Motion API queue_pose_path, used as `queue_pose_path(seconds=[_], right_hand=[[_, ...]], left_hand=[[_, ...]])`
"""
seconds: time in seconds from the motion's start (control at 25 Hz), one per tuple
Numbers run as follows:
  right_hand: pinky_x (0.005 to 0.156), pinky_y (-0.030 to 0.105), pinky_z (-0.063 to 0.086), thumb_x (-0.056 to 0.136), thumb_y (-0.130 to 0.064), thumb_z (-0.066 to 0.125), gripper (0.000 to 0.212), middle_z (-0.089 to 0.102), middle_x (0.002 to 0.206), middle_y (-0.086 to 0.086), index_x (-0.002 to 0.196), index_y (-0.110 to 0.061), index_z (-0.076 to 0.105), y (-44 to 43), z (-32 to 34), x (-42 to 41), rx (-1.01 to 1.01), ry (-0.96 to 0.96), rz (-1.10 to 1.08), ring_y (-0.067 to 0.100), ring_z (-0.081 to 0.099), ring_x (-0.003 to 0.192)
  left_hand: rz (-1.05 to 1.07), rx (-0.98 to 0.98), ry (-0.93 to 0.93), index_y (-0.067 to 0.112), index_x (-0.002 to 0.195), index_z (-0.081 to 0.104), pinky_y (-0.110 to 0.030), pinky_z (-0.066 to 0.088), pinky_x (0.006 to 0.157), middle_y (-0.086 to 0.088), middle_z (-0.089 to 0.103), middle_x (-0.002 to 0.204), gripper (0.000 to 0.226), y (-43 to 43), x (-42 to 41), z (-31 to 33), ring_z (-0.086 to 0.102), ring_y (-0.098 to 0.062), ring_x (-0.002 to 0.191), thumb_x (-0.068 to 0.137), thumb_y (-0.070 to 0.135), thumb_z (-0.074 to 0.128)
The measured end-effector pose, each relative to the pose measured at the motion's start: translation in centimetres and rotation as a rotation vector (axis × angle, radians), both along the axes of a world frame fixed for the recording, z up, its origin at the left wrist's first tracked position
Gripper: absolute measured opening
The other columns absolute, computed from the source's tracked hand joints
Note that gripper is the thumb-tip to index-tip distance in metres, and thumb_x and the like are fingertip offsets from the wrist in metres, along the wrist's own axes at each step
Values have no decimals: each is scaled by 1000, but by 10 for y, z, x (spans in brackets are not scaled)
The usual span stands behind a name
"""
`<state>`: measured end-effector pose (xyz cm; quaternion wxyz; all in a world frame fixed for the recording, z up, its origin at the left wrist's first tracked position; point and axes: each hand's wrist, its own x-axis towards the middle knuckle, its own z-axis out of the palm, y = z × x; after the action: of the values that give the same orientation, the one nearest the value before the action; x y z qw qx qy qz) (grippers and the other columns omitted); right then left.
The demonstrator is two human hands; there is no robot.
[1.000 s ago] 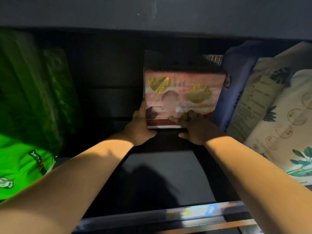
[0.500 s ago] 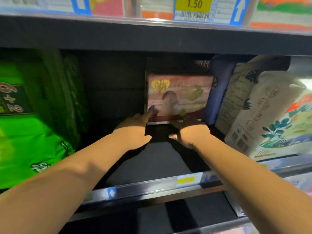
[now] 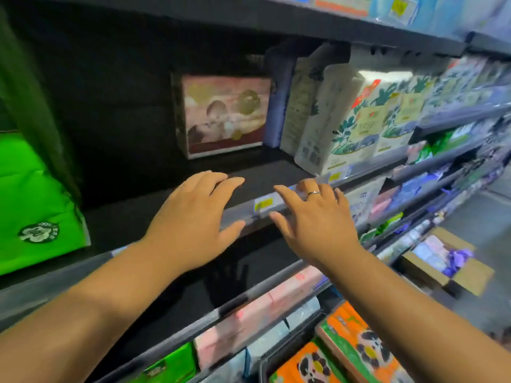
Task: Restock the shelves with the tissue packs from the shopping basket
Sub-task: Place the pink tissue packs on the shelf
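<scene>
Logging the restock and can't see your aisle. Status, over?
Left hand, right hand open, empty, at shelf edge. Pink tissue pack upright at the back, untouched. Nothing in the way.

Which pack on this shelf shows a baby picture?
The pink boxy plastic-wrapped pack at the back; the bright green pack left shows a round logo, the white packs right leaves.

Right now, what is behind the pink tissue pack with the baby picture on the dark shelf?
Only the shelf's dark back wall shows above and left of the pink rectangular tissue pack. Whatever is directly behind it is covered by the pack itself.
</scene>
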<state>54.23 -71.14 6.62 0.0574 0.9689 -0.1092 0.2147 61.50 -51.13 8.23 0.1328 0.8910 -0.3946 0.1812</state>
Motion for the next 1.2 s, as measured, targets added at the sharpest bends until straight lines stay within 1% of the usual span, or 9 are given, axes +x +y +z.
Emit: queue_pose_path(seconds=[0.08,0.4,0.52,0.68,0.72,0.8,0.88,0.96,1.2], right_hand=[[93,55,44,87,-59,40,53,59,117,10,129,-33,57,-4,-28,-42,16,26,-79,37,56,104],[100,67,35,85,-61,49,53,58,132,10,130,-33,56,-22,-141,-195,170,315,-356,34,51,127],[99,68,35,86,-61,38,58,55,138,9,133,-31,56,-32,-175,-250,268,404,-453,35,49,131],[93,68,40,86,-62,29,63,55,139,11,135,-31,54,-57,-215,-329,438,501,-593,37,53,127],[95,69,38,85,-64,24,68,51,143,11,139,-32,50,-66,-226,-349,479,524,-620,38,49,130],[110,67,19,82,-70,9,80,21,161,9,152,-35,24,-83,-252,-387,549,584,-634,36,22,146],[115,61,2,89,-72,14,75,-6,164,2,154,-37,1,-98,-282,-425,657,653,-643,30,-5,150],[116,61,-3,95,-66,27,74,-12,163,2,154,-36,-4,-115,-303,-454,708,670,-656,30,-11,149],[116,59,0,94,-64,36,78,-13,163,1,154,-35,-4,-166,-385,-509,847,785,-700,31,-9,149]], left_hand=[[-119,-32,-27,20,140,43,-46,36,109,-6,47,138,66,-9,-19,-26,39,-29,132,83,49,59],[-411,111,92,16,136,45,-49,41,103,-12,50,133,69,-63,-117,-142,46,-35,125,77,46,62],[-486,175,192,19,135,37,-47,45,97,-13,50,131,70,-90,-159,-180,48,-36,121,76,48,61],[-589,282,259,17,136,44,-49,47,96,-13,53,131,70,-140,-221,-229,51,-37,120,75,46,63],[-607,308,265,17,136,43,-51,46,98,-14,52,133,71,-155,-236,-241,50,-37,122,74,47,60],[-638,352,276,15,136,43,-53,45,98,-16,52,135,73,-189,-266,-266,50,-39,123,72,46,59],[-659,410,298,12,136,45,-52,44,100,-16,52,134,75,-219,-299,-289,51,-38,122,71,44,62],[-676,469,334,11,138,44,-46,42,103,-14,51,135,76,-245,-332,-309,49,-34,124,73,42,67],[-690,627,436,7,142,42,-47,40,103,-20,46,140,78,-299,-391,-389,46,-39,126,76,35,73]])
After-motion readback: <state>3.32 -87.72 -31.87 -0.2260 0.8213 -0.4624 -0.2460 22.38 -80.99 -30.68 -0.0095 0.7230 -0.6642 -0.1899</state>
